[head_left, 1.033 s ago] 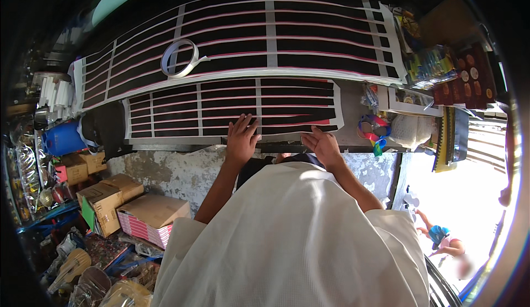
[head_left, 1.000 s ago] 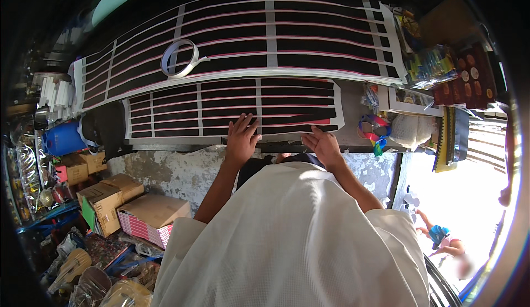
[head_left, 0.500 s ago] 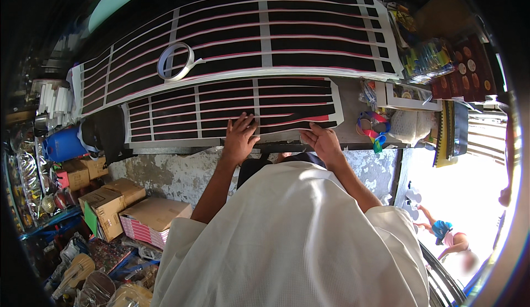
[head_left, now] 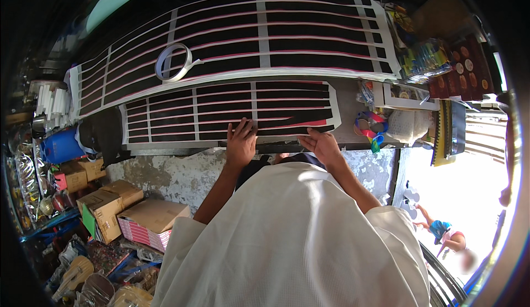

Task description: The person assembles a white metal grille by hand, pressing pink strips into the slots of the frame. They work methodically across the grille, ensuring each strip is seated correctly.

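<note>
A long sheet of black bands (head_left: 221, 101), split by white and pink lines and crossed by pale strips, lies in front of me on the counter. My left hand (head_left: 241, 143) rests on its near edge, fingers stretched out. At the near right corner, my right hand (head_left: 322, 146) pinches the edge of the lowest black strip (head_left: 287, 131) between thumb and fingers. Just above that strip, a red wedge (head_left: 309, 123) shows. Behind lies a larger stack of similar sheets (head_left: 314, 31), with a roll of white tape (head_left: 184, 73) on top, its loose end sticking out.
Right of the sheet are multicoloured ribbon (head_left: 371, 126), a white bag (head_left: 407, 126) and a white frame (head_left: 406, 93). A blue container (head_left: 58, 146) and cardboard boxes (head_left: 105, 199) stand left. Wrapped goods (head_left: 99, 287) fill the lower left. Another person (head_left: 441, 231) is outside at right.
The red wedge beside my right hand has become longer, reaching further left. My left hand has shifted slightly toward me, and my right hand still grips the strip's edge.
</note>
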Available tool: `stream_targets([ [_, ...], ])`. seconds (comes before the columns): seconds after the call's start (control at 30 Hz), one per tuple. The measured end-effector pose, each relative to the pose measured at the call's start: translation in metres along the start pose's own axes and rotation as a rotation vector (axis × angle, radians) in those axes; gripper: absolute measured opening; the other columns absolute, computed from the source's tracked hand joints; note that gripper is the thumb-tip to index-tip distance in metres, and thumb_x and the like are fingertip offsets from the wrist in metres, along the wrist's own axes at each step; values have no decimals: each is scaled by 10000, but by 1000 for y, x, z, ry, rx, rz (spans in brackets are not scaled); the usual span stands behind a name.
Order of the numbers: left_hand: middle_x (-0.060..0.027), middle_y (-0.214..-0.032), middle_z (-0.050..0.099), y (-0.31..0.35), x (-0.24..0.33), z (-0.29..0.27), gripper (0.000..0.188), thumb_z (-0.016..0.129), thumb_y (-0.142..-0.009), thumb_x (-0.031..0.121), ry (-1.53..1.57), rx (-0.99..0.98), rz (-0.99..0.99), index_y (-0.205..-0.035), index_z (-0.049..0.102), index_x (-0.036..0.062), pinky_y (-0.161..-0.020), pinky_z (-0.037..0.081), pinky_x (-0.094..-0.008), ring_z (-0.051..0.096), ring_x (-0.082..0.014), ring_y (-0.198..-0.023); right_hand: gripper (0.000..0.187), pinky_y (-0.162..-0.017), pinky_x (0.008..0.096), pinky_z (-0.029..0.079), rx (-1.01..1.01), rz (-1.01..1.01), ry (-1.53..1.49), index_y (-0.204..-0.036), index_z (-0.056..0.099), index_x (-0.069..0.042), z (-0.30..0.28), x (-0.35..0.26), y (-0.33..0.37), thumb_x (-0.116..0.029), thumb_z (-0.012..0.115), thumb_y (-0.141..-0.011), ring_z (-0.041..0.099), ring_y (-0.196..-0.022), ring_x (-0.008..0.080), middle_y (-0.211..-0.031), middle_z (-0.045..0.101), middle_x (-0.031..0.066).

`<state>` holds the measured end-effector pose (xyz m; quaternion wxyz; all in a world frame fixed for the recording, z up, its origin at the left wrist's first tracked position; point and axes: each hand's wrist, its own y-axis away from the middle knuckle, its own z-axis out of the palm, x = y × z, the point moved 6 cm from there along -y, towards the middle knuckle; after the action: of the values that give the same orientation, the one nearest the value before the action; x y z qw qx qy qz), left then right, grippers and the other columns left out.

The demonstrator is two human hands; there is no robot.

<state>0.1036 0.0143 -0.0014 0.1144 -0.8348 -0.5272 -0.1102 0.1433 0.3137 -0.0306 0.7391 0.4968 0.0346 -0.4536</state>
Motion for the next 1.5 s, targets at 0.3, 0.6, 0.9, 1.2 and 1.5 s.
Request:
stream_targets([
  [0.3,-79,-1599,644,13,4,7,368,768,-1058,301,-93,105,79,-1378,786,120,-1333,311,-654,497,-269,-1597,355,-1133,482,626,136,127,87,-1411,620,94,-37,8,4,-141,632,-1146,756,-1278,371,-1384,738,259],
  [0.6,-64,-1361,689,48,10,-1,476,785,-1010,262,12,66,46,-1463,726,129,-1120,487,-537,644,-302,-1281,311,-940,460,682,268,218,601,-1255,737,34,-80,-8,33,-235,711,-1101,816,-1068,353,-1181,814,238],
  [0.9,-28,-1400,681,56,24,8,495,732,-1031,314,-323,75,94,-1481,716,109,-1032,527,-528,646,-233,-1235,357,-847,467,651,-500,-723,1392,-1337,743,-132,160,-98,160,-116,747,-980,813,-966,342,-1058,826,155],
  [1.2,-10,-1132,669,35,26,24,302,663,-1005,231,-311,-110,198,-1226,779,61,-791,530,-414,653,-182,-1085,300,-911,447,695,-1588,-1019,691,-1334,811,-126,366,-123,359,-273,714,-1091,817,-1057,254,-1122,836,101],
  [1.5,-41,-1160,670,29,23,28,299,650,-980,222,-175,-187,82,-1207,758,59,-816,563,-498,677,-248,-1140,311,-986,484,634,-1278,-1343,499,-1194,828,-68,337,-139,359,-308,836,-995,806,-1055,236,-1080,827,61],
])
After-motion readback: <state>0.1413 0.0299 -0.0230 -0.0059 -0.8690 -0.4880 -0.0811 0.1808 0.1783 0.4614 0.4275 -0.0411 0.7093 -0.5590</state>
